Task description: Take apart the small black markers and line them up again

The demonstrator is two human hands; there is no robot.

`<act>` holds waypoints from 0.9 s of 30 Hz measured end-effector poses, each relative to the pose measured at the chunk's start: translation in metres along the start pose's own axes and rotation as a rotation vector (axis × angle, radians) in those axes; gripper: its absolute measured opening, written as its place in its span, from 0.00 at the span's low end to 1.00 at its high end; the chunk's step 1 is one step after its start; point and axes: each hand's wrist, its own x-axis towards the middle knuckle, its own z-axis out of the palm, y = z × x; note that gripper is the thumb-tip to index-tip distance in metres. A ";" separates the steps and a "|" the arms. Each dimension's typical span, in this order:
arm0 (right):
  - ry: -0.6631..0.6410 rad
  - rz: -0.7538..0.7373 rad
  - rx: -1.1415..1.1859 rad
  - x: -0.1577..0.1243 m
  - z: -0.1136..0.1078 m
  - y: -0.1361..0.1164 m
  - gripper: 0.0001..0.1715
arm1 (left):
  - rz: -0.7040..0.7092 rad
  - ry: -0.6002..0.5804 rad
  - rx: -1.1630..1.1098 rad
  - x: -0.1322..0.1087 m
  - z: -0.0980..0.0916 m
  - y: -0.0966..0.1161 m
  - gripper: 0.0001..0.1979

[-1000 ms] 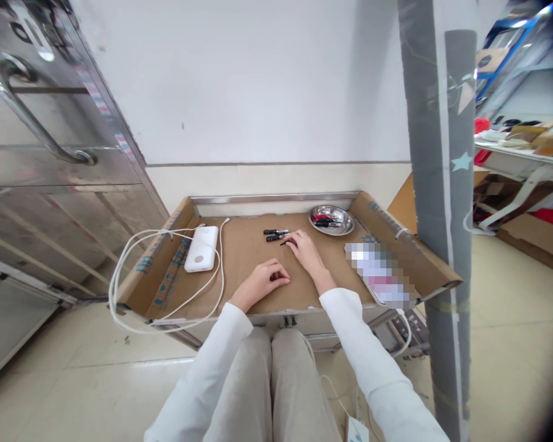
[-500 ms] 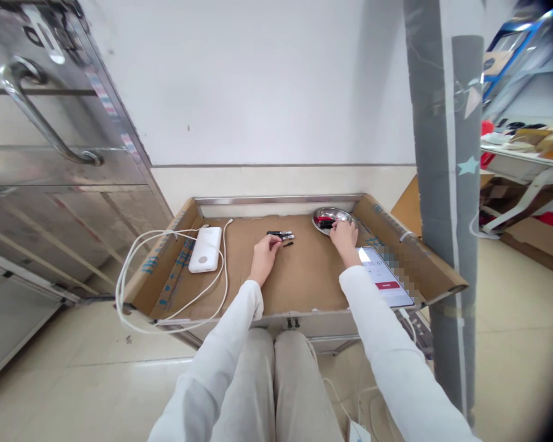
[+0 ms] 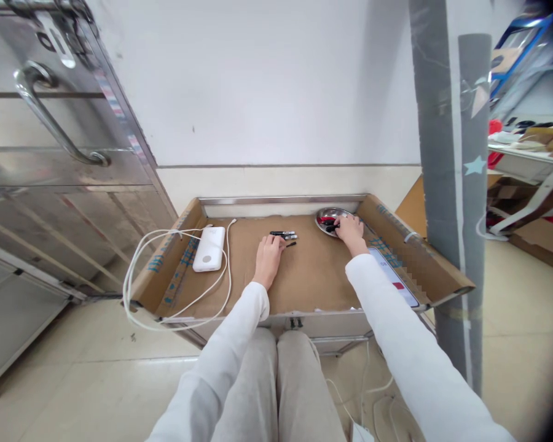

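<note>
Several short black pieces with pale ends (image 3: 283,234) lie close together on the cardboard, just beyond my left hand (image 3: 270,255). A small thin black piece (image 3: 292,244) sticks out at its fingertips, which are drawn together against it. My right hand (image 3: 351,233) reaches over the near right rim of a shiny metal bowl (image 3: 321,228). Its fingers are closed round a black piece (image 3: 333,228) in the bowl, partly hidden by them. Red pieces (image 3: 326,220) and other dark pieces lie there too; their kind is too small to tell.
A white power bank (image 3: 209,248) with a looped white cable (image 3: 229,270) lies at the left. By my right forearm a phone or tablet (image 3: 394,279) lies at the cardboard's right side. Raised cardboard flaps (image 3: 410,245) border the surface. A wrapped grey pole (image 3: 451,184) stands at the right.
My left hand has slid slightly right, its fingers now lying lower against the small black piece. My right hand has shifted slightly at the bowl. The whole view has moved a little.
</note>
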 end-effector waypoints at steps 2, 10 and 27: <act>0.005 -0.005 -0.014 0.001 -0.001 0.003 0.12 | 0.053 -0.003 0.046 0.000 0.001 0.002 0.05; 0.296 -0.135 -0.045 -0.025 -0.007 -0.015 0.12 | 0.193 -0.122 0.058 0.001 0.012 0.001 0.07; -0.016 -0.555 0.875 -0.083 0.026 -0.079 0.11 | -0.062 0.158 -0.473 0.002 0.014 -0.018 0.13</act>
